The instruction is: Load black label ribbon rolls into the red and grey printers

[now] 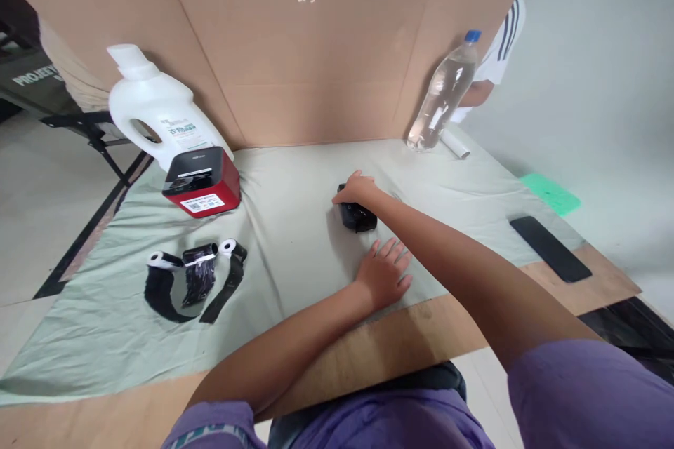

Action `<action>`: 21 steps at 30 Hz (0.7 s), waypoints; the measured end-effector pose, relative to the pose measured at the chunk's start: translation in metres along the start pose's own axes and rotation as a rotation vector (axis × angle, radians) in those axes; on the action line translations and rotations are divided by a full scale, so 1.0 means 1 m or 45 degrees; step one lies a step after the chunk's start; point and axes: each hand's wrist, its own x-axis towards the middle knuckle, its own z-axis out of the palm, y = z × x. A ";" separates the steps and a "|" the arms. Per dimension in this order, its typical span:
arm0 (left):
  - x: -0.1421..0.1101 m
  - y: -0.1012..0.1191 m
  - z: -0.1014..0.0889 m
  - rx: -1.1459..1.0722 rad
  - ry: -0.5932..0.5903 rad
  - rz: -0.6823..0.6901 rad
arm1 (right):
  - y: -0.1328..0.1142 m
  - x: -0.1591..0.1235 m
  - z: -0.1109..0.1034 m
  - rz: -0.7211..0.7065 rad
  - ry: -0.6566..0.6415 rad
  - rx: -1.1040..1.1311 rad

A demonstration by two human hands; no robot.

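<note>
My right hand (pixel 359 189) is closed around a small glossy black object (pixel 359 219) on the cloth-covered table. The hand hides part of it, and I cannot make out its kind. Close by, nearer to me, my left hand (pixel 384 272) lies with its fingers spread on the cloth (pixel 295 238), holding nothing. On the left side are several black ribbon rolls (pixel 199 273), partly unwound, two with white cores showing. Behind them stands a red box-shaped device (pixel 226 186) with a black top and a white label.
A large white detergent bottle (pixel 168 112) leans against the cardboard screen (pixel 326 70). A clear blue-capped bottle (pixel 442 95) and a white tube (pixel 456 142) are at the back right. A black phone (pixel 550 248) and green item (pixel 552 193) lie right. A person stands behind the screen.
</note>
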 end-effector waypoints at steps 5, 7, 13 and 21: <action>0.000 0.000 0.000 -0.006 0.026 0.010 | -0.001 -0.003 0.000 0.064 -0.086 0.030; 0.000 0.000 -0.001 -0.007 0.025 0.011 | -0.001 -0.005 0.000 0.080 -0.074 0.055; 0.000 0.002 -0.006 0.010 -0.015 -0.005 | -0.001 -0.011 0.000 0.124 -0.066 0.126; 0.001 0.003 -0.009 -0.021 -0.064 -0.016 | 0.003 -0.012 0.001 0.111 -0.035 0.130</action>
